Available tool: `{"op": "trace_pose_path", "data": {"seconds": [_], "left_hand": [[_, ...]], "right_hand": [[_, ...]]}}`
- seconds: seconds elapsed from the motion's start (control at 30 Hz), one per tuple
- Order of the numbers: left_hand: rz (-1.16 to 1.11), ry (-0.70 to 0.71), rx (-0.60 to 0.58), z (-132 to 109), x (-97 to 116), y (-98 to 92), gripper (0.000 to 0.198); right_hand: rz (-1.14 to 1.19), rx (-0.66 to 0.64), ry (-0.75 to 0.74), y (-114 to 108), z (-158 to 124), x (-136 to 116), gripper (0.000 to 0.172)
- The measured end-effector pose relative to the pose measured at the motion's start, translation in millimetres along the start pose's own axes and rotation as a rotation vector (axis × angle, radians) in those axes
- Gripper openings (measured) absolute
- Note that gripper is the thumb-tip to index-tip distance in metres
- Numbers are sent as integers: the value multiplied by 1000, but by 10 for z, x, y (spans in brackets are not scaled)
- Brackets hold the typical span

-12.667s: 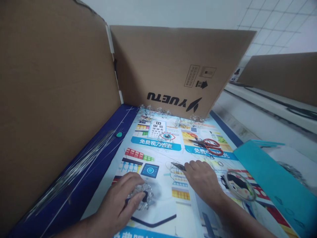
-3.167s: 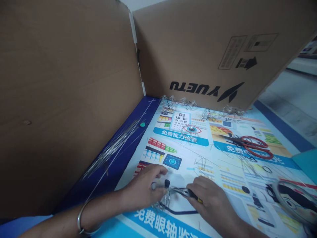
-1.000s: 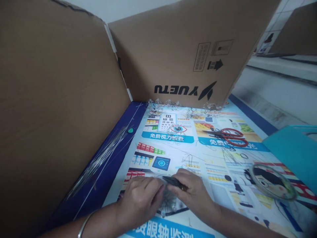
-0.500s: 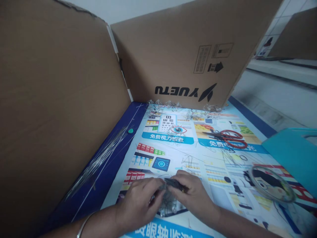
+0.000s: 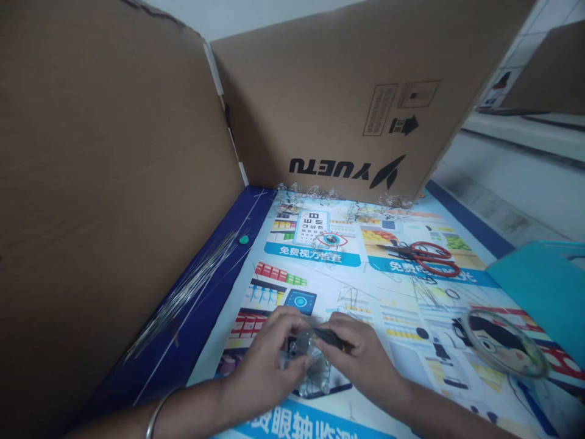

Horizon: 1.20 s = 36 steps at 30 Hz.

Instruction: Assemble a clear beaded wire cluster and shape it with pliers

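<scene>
Near the bottom middle, my left hand (image 5: 269,366) has its thumb and fingers curled round a clear, wiry piece with beads (image 5: 315,373), part of which hangs below the fingers. Close beside it on the right, my right hand (image 5: 361,350) grips a small dark pointed tool (image 5: 329,336), its tip directed left at the clear piece. Fingers cover the tool's handle, and its exact kind is hard to tell. Both hands are low over the printed sheet (image 5: 338,280).
Red-handled scissors (image 5: 439,259) lie at the right, with a round clear dish (image 5: 505,344) nearer. Thin wires (image 5: 183,299) and a green lump (image 5: 244,239) lie left. Clear wiry pieces (image 5: 311,194) line the cardboard wall (image 5: 338,110). A turquoise object (image 5: 543,280) stands far right.
My left hand has opened out a little, showing more of the clear piece. The dark tool has shifted slightly right with my right hand. The whole view has moved slightly.
</scene>
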<state>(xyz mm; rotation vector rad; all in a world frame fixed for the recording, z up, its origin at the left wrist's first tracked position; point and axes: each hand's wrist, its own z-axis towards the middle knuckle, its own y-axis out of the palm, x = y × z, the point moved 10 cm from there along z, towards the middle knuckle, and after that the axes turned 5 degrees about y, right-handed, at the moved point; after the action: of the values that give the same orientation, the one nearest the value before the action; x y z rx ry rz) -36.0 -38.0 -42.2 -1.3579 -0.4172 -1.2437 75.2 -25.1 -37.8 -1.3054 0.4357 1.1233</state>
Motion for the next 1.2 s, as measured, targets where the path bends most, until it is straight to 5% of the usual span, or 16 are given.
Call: {"op": "trace_pose_path", "data": {"seconds": [0.23, 1.2], "left_hand": [[-185, -221, -78, 17, -215, 204, 25], [11, -146, 33, 45, -137, 53, 20]], "right_hand": [[3, -18, 25, 13, -1, -9, 22], [-88, -26, -58, -19, -83, -8, 13]]}}
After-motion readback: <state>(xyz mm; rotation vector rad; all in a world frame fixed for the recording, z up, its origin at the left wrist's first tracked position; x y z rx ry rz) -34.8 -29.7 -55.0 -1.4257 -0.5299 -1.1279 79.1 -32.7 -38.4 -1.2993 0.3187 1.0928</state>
